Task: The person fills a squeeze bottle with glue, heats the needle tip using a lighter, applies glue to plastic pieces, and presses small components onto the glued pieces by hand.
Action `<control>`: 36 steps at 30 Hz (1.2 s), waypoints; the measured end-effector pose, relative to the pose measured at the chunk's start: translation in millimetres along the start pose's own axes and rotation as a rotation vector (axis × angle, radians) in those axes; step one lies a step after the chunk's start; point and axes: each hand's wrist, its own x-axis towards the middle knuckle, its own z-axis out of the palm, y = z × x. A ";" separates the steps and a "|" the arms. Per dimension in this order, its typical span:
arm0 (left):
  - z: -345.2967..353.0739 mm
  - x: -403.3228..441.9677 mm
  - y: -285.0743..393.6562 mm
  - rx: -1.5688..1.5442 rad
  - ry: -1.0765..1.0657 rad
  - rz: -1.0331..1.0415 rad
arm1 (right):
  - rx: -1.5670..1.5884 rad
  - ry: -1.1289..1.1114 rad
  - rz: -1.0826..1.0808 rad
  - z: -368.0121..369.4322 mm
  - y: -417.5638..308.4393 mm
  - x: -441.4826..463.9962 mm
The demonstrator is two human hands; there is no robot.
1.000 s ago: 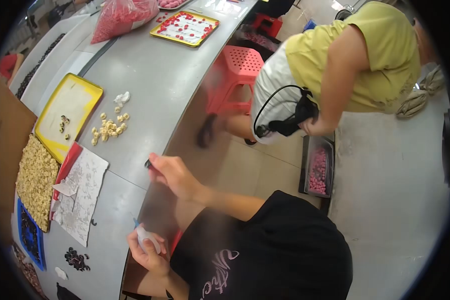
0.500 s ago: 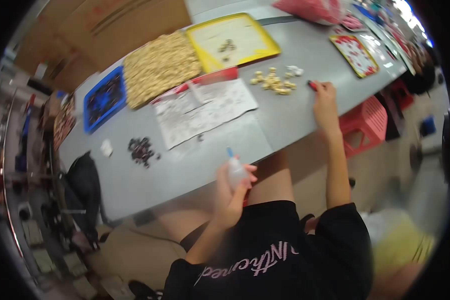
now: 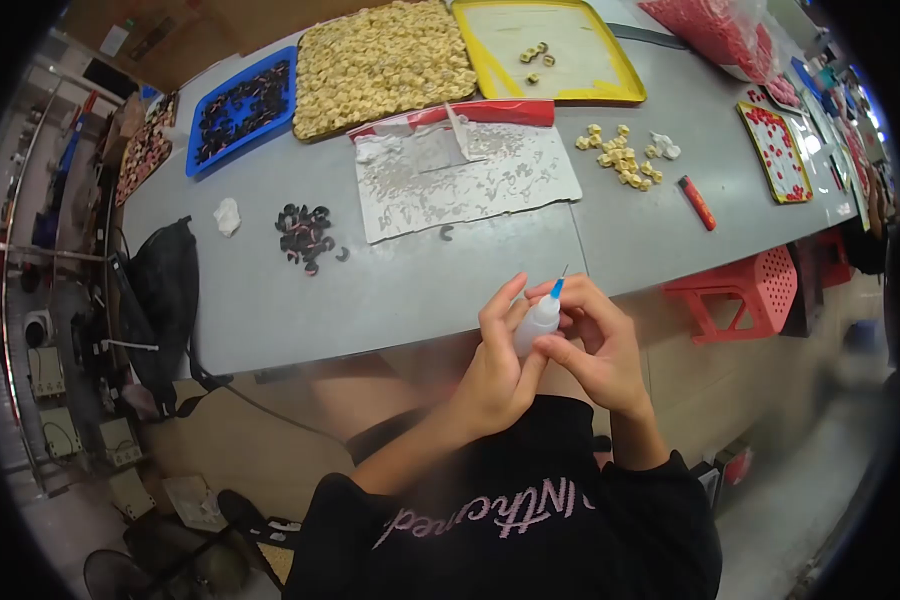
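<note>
Head view: mid-frame, the half-curled left hand (image 3: 497, 385) and right hand (image 3: 607, 362) grip a bottle (image 3: 536, 327) whose bare needle (image 3: 564, 271) could prick a finger if either hand slips.

Two hands (image 3: 503, 378), one bottle (image 3: 537, 326) are counted; between the table's (image 3: 390, 290) left and right edges, one blue tray (image 3: 197, 137), two yellow trays (image 3: 620, 82)!

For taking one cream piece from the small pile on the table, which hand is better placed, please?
Probably the right hand: both hands are at the bottle, but the right is nearer to the cream pile, which lies on its side. The left hand would have to reach across.
</note>
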 end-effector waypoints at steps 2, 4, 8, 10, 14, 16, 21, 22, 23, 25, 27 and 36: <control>-7.0 1.3 5.5 0.037 -0.019 -0.002 | 0.035 -0.018 -0.042 3.1 3.0 4.9; -17.6 6.6 18.2 0.138 -0.046 -0.020 | 0.110 0.026 -0.035 3.9 4.7 8.8; -70.3 32.3 22.4 0.562 -0.006 0.153 | 0.166 0.193 -0.085 -12.2 5.7 27.2; -98.5 40.8 13.3 0.682 0.059 0.166 | 0.134 0.247 -0.152 -25.2 6.3 40.6; -122.6 66.3 5.7 0.815 -0.061 0.176 | 0.156 0.278 -0.153 -35.1 10.4 57.6; -123.8 68.2 -4.2 0.777 -0.101 0.154 | 0.150 0.269 -0.137 -35.7 15.1 63.6; -124.3 71.3 -14.4 0.754 -0.115 0.171 | 0.115 0.217 -0.057 -32.9 26.9 72.8; -124.6 71.4 -15.3 0.746 -0.115 0.178 | 0.110 0.214 -0.047 -32.9 28.0 74.3; -125.1 71.6 -16.1 0.738 -0.114 0.185 | 0.105 0.209 -0.038 -32.9 28.4 75.8; -126.9 72.1 -17.9 0.744 -0.114 0.208 | 0.104 0.200 -0.017 -34.0 27.6 78.4; -127.8 73.3 -17.9 0.745 -0.118 0.223 | 0.113 0.189 0.001 -37.5 24.4 82.3; -130.3 74.1 -8.9 0.606 0.013 0.193 | -0.557 0.203 -0.228 -65.1 3.0 99.1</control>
